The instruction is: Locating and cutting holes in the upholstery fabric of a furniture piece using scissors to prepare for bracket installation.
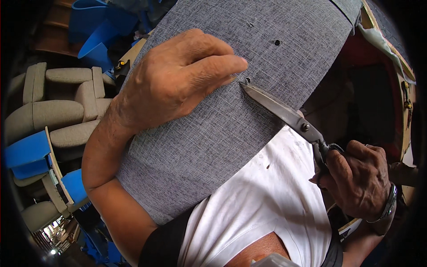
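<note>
A panel covered in grey woven fabric [213, 133] fills the middle of the view, leaning against my white shirt. My left hand [178, 80] lies flat on the fabric with the fingers together, its fingertips next to a small hole. My right hand [356, 178], with a metal watch at the wrist, grips the black handles of a pair of metal scissors [284, 113]. The blades are closed and their tip touches the fabric at that small hole, just below my left fingertips. A second small hole [277, 42] shows higher up on the fabric.
Beige sofa cushions [58, 102] and blue foam or plastic pieces [26, 153] lie at the left. A wooden frame with red lining [400, 89] stands at the right. More blue shapes [98, 31] sit at the top left.
</note>
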A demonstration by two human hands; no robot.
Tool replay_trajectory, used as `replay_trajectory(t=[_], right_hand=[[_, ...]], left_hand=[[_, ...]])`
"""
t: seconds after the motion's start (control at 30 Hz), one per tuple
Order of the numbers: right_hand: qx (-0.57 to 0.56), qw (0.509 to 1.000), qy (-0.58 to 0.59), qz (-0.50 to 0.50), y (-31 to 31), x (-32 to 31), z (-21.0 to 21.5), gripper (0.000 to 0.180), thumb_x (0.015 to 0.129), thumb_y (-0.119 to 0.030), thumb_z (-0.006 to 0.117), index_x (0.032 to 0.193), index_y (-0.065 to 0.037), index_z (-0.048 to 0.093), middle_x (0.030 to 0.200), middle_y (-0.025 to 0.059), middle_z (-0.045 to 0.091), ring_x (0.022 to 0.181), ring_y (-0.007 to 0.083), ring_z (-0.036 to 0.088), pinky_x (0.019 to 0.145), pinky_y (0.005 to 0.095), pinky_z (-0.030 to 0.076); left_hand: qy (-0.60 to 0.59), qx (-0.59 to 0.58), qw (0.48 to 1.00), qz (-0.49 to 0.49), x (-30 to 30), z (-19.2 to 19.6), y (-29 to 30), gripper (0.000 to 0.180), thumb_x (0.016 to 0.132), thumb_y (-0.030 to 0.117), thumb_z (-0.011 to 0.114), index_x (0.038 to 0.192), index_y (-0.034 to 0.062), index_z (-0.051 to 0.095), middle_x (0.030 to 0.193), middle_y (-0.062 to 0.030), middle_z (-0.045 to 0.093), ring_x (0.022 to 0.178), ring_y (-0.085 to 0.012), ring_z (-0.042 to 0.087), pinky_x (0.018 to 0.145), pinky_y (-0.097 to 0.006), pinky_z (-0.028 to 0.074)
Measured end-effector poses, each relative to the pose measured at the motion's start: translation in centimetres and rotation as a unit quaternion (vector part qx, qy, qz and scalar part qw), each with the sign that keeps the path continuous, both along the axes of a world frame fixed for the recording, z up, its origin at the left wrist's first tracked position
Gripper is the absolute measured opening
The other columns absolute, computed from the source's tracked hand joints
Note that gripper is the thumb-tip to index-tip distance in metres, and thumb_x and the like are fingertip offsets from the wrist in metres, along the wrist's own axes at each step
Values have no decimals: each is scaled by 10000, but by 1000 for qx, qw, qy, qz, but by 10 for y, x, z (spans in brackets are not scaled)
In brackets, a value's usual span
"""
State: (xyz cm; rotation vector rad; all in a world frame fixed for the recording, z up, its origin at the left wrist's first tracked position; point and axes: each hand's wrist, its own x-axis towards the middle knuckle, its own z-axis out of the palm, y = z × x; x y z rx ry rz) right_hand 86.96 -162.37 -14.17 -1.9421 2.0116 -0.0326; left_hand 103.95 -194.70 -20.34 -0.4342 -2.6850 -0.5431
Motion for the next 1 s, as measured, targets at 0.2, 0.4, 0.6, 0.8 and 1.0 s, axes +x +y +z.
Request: replay_trajectory(t=[0.2,0.4,0.6,0.8,1.0], right_hand=[[17,998,25,-48,2,9,3,492,706,-405,905,955,-106,604,686,-9,620,628,216,541,667,423,417],[15,997,36,-59,-3,20,-3,478,709,-412,896,934,-109,603,670,-6,612,664,215,536,642,424,407],[33,998,4,-57,-6,26,-1,445,734,-353,900,951,-89,615,669,-1,607,651,228,547,609,408,420],[72,995,46,-56,-5,39,-4,387,812,-293,869,1014,-55,639,731,29,642,730,240,595,661,429,482],[64,996,42,-55,-2,44,-3,347,853,-255,852,1038,-56,637,739,22,648,747,228,610,681,443,485]], left_hand=[[-32,0,999,-13,-8,3,-3,390,871,-27,803,1246,68,762,1108,-90,739,957,-190,727,760,-294,600],[-25,63,998,6,-2,-5,-10,398,894,-46,777,1273,74,749,1146,-108,747,1019,-208,747,844,-308,638],[-9,70,997,9,3,-10,-12,395,903,-50,770,1277,74,749,1172,-112,745,1026,-205,748,862,-303,637],[-23,86,996,11,4,-9,-13,393,901,-39,776,1276,76,750,1185,-113,746,1034,-205,750,870,-306,638],[-10,73,997,5,4,-10,-15,388,902,-44,772,1270,76,751,1185,-111,745,1033,-200,750,858,-297,637]])
